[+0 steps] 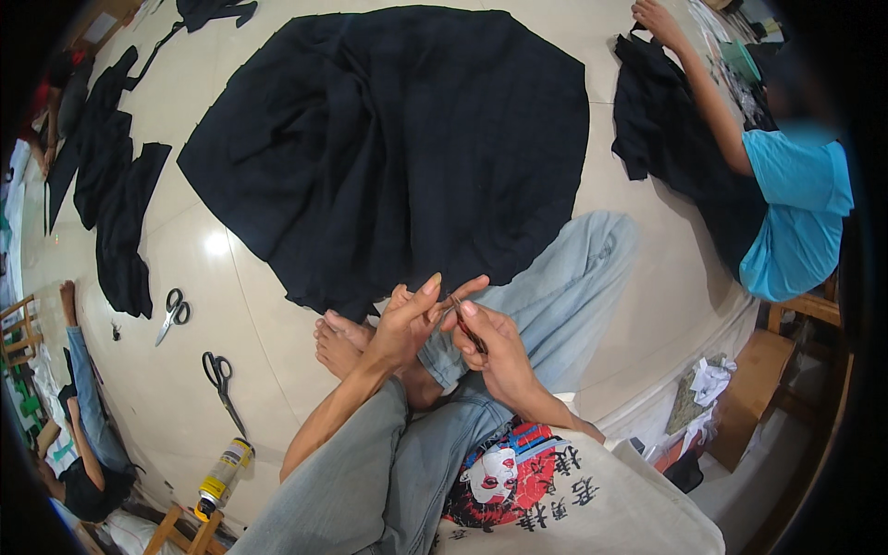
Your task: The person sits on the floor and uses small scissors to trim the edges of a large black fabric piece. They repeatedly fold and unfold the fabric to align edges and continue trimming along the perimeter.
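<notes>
A large black cloth (388, 148) lies spread in front of me on the tiles, its near edge behind my hands and by my bare feet (338, 342). My left hand (407, 319) is partly curled at that edge, thumb raised and a finger stretched toward the right; what it holds, if anything, is too small to make out. My right hand (499, 356) grips small snips (472, 338) with a red-and-dark handle, their metal tip up between my two hands, touching or very near my left fingers.
Two pairs of scissors (173, 314) and a yellow spray can (225, 476) lie left on the tiled floor (231, 277). Black pieces (111, 185) lie at upper left. A co-worker in turquoise (795, 194) handles black cloth at right; others sit along the left. Cardboard (754, 388) is at lower right.
</notes>
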`<state>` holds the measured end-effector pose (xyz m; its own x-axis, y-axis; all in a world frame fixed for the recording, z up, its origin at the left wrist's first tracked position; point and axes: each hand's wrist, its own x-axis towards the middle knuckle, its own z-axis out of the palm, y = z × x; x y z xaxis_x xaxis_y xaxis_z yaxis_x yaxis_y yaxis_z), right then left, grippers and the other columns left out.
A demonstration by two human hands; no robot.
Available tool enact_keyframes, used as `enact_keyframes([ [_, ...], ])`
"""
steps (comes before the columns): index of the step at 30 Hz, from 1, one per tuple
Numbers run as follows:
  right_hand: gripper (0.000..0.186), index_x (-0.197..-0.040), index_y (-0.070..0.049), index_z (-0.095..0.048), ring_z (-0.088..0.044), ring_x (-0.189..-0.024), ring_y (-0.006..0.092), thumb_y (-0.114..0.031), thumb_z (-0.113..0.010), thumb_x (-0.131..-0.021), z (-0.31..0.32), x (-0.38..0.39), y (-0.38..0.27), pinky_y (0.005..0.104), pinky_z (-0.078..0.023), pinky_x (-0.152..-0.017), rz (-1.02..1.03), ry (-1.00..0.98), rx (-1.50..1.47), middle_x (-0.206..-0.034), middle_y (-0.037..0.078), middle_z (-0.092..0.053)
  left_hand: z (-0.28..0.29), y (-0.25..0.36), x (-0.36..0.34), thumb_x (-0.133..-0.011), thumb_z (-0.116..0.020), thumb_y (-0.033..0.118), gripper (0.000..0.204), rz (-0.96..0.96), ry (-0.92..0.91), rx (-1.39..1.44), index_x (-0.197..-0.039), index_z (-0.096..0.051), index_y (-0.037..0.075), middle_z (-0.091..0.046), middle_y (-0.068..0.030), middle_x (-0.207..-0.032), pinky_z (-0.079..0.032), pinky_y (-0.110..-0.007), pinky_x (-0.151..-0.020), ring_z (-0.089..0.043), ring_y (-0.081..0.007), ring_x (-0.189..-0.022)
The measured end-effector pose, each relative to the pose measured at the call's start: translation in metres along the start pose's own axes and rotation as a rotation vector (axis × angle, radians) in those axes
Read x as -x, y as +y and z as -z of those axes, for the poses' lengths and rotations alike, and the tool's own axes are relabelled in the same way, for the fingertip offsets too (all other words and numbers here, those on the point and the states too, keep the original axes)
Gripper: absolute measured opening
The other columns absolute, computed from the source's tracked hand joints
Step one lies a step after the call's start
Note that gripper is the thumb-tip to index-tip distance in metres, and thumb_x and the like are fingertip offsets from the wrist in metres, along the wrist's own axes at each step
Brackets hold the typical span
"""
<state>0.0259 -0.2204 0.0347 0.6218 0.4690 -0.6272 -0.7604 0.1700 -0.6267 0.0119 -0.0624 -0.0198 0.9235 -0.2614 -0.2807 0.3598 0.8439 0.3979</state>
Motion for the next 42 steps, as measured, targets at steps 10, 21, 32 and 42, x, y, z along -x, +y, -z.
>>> enact_keyframes([
  [10, 0.036, -0.093, -0.003, -0.062, -0.029, -0.044, 0.0017, -0.035, -0.049, -0.103, 0.005, -0.007, 0.006, 0.0188, -0.020, -0.041, -0.036, 0.016, -0.047, -0.059, -0.005, -0.044, -0.003, -0.001, -0.001, -0.104, -0.038, 0.019, 0.038, -0.040, -0.016, -0.022, -0.074, -0.058, 0.008, -0.069, -0.0228, -0.095, -0.044, -0.040, -0.106, -0.058, -0.0332, -0.123],
  [21, 0.035, -0.073, -0.015, -0.045, -0.024, -0.043, 0.0026, -0.032, -0.057, -0.101, 0.024, -0.022, -0.004, 0.0217, -0.021, -0.041, 0.199, 0.195, -0.419, -0.054, -0.008, -0.031, 0.003, -0.003, -0.002, -0.104, -0.041, 0.013, 0.043, -0.123, 0.094, 0.074, -0.061, -0.046, 0.011, -0.056, -0.0028, -0.063, -0.041, -0.039, -0.108, -0.057, -0.0402, -0.122],
  [32, 0.037, -0.069, -0.017, -0.040, -0.025, -0.040, 0.0023, -0.025, -0.060, -0.099, 0.011, -0.026, -0.015, 0.0212, -0.020, -0.039, 0.235, 0.222, -0.268, -0.052, -0.008, -0.029, 0.005, -0.025, -0.017, -0.104, -0.040, 0.046, 0.047, 0.114, 0.085, -0.117, -0.105, -0.062, 0.005, -0.066, -0.0138, -0.104, -0.046, -0.035, -0.087, -0.064, -0.0229, -0.088],
  [42, 0.033, -0.073, -0.015, -0.050, -0.029, -0.047, 0.0006, -0.031, -0.071, -0.092, 0.015, -0.027, -0.010, 0.0219, -0.021, -0.043, 0.348, 0.451, 0.007, -0.056, -0.010, -0.038, -0.010, 0.002, -0.007, -0.103, -0.053, 0.027, 0.031, 0.048, 0.155, -0.217, -0.103, -0.065, -0.001, -0.066, -0.0090, -0.099, -0.052, -0.030, -0.074, -0.066, -0.0187, -0.091],
])
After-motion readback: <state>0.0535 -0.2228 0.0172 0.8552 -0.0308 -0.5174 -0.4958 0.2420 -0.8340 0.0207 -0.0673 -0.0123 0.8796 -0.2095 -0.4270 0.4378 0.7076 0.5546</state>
